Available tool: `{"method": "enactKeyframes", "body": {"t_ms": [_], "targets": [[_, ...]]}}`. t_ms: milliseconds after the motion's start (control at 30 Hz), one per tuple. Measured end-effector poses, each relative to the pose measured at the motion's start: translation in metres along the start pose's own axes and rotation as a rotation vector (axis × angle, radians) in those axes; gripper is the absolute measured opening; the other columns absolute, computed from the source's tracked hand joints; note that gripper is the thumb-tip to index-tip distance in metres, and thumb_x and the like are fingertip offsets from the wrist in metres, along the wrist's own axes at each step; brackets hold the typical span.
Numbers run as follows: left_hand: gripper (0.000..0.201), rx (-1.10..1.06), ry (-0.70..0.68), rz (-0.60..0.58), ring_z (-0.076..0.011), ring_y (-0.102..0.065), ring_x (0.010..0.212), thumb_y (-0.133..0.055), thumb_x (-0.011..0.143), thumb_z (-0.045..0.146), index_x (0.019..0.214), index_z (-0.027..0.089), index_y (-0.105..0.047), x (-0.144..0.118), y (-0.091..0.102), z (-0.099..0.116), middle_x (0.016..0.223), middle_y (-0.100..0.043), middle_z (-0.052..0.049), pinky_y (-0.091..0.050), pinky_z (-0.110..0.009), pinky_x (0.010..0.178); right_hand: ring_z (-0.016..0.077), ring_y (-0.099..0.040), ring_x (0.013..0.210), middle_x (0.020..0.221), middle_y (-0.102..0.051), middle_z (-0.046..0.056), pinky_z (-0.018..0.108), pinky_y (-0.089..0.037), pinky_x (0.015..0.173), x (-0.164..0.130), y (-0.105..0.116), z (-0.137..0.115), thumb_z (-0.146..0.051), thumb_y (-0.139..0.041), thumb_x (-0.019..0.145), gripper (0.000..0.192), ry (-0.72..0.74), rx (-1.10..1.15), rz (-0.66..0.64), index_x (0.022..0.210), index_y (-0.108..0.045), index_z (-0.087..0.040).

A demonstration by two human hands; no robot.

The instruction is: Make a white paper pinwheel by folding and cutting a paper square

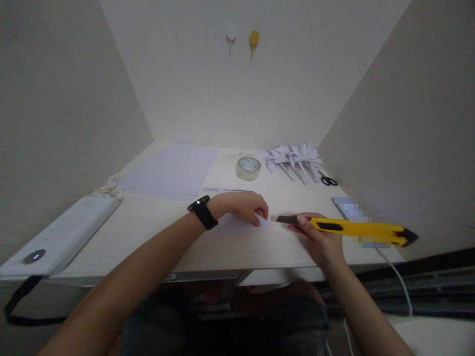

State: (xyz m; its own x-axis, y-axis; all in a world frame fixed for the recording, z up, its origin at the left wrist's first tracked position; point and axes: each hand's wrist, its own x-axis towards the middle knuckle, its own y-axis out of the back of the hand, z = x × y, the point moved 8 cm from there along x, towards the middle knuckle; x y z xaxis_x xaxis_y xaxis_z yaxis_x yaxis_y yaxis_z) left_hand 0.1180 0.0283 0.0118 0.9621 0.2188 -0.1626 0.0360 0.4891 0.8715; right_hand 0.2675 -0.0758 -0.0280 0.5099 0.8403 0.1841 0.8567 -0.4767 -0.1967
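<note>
- Looking through the head view, the only one: the right hand is wrapped around a yellow knife, thumb lying on top of the body, the dark front end pointing left toward a small white paper at the near middle of the table.
- The left hand presses that paper flat, fingers curled down onto its far edge; it pinches nothing that I can make out. A black watch sits on that wrist.
- Risk, as I judge it: the knife's front end is just beside the left fingertips, so a slip along the paper could run the blade into them. Whether the blade is extended I cannot tell.
- Risk: the paper is held on one side only; a pull could drag or crumple it, or score the tabletop beneath.
- Risk: the knife's tail overhangs the right side near a blurred flat thing; a swing back could knock it.
- Count: one knife, one small paper under the hand, one large sheet at far left, one tape roll, one pair of scissors, one heap of folded paper shapes (too tangled to number), one white box on the left edge, two hooks on the wall.
</note>
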Motion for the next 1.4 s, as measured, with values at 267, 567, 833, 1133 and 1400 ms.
{"method": "enactKeyframes", "body": {"t_ms": [267,567,833,1133,1400], "targets": [[0.029,-0.397,-0.064,0.128,-0.0142,-0.069,0.086,-0.052,0.097,0.03,0.097,0.011,-0.074,-0.008,0.019,0.002,0.097,-0.076,-0.011,-0.049,-0.024,0.076,0.0186,-0.069,0.067,0.07,-0.071,0.003,0.033,-0.064,0.059,-0.001,-0.026,-0.004,-0.035,-0.09,0.058,0.028,-0.111,0.089,-0.138,0.071,-0.073,-0.017],[0.02,-0.666,-0.055,0.142,-0.0119,-0.065,0.069,-0.07,0.083,0.033,0.077,0.014,-0.073,-0.02,0.014,-0.013,0.072,-0.073,-0.005,-0.045,-0.023,0.068,0.0214,-0.074,0.068,0.08,-0.075,0.005,0.033,-0.064,0.063,0.017,-0.054,-0.017,-0.046,-0.085,0.064,0.039,-0.079,0.098,-0.235,0.087,-0.073,-0.017],[0.039,-0.78,-0.002,0.222,-0.0111,-0.06,0.064,-0.072,0.078,0.05,0.072,0.012,-0.071,-0.038,0.03,-0.042,0.069,-0.07,-0.006,-0.041,-0.024,0.065,0.0262,-0.076,0.088,0.095,-0.078,0.008,0.035,-0.065,0.073,0.032,-0.044,-0.037,-0.041,-0.081,0.069,0.039,-0.102,0.251,-0.224,0.1,-0.072,-0.02],[0.046,-0.129,0.161,0.477,-0.0234,-0.064,0.11,-0.062,0.086,0.053,0.113,0.016,-0.07,-0.063,0.047,-0.035,0.12,-0.07,-0.012,-0.044,-0.033,0.094,0.0236,-0.077,0.071,0.082,-0.079,0.006,0.032,-0.065,0.067,0.041,-0.009,-0.011,-0.03,-0.075,0.071,0.018,-0.147,0.411,-0.039,0.085,-0.073,-0.018],[0.084,0.481,0.238,0.306,-0.0433,-0.025,0.145,-0.044,0.089,0.069,0.148,0.009,-0.038,-0.093,-0.038,-0.003,0.156,-0.03,-0.026,-0.022,-0.055,0.114,0.0228,-0.076,0.068,0.077,-0.078,0.007,0.03,-0.065,0.063,0.04,0.012,0.008,-0.023,-0.07,0.074,0.007,-0.247,0.483,0.02,0.079,-0.07,-0.019]]}}
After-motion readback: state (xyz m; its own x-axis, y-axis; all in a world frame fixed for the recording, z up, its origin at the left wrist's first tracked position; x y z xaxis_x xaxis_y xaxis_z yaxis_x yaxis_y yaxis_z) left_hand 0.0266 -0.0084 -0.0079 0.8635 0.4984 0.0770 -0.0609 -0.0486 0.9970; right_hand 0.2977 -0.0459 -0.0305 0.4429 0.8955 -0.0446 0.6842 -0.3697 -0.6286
